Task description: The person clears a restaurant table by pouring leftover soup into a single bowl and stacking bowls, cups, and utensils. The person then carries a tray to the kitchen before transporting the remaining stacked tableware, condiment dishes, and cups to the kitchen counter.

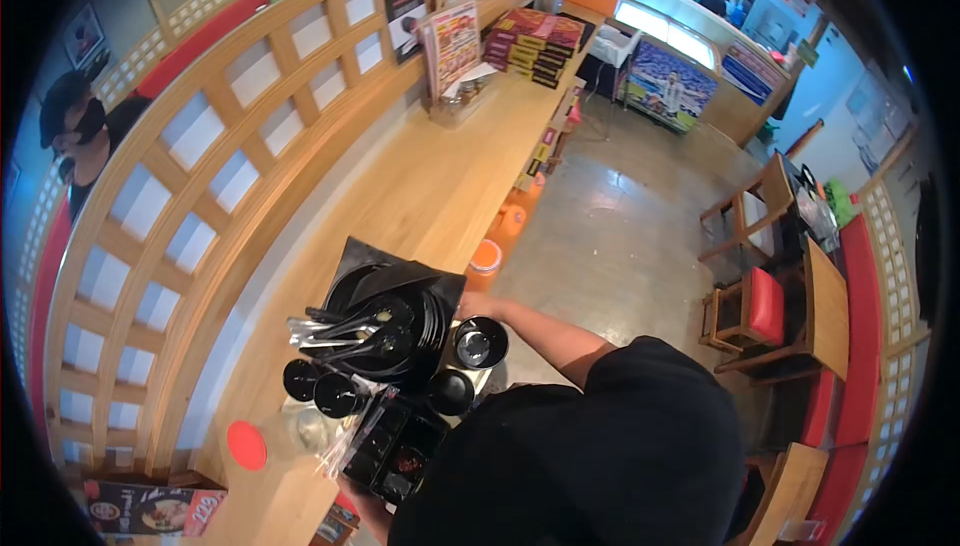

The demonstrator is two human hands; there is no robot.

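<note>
Stacked tableware stands on a pale tray, mostly covered, that reaches past the counter edge. On it sit black plates and bowls, several black spoons, black cups, a round black bowl and a black compartment box with wrapped utensils beside it. My right hand grips the tray's far side beside the round bowl, its fingertips hidden. My left hand is at the near side below the compartment box, mostly covered, closed around the tray's edge.
The wooden counter runs along a lattice partition. A red disc, menus and stacked boxes are on it. Orange containers stand below its edge. A red-seated chair is across the floor. Another person appears at left.
</note>
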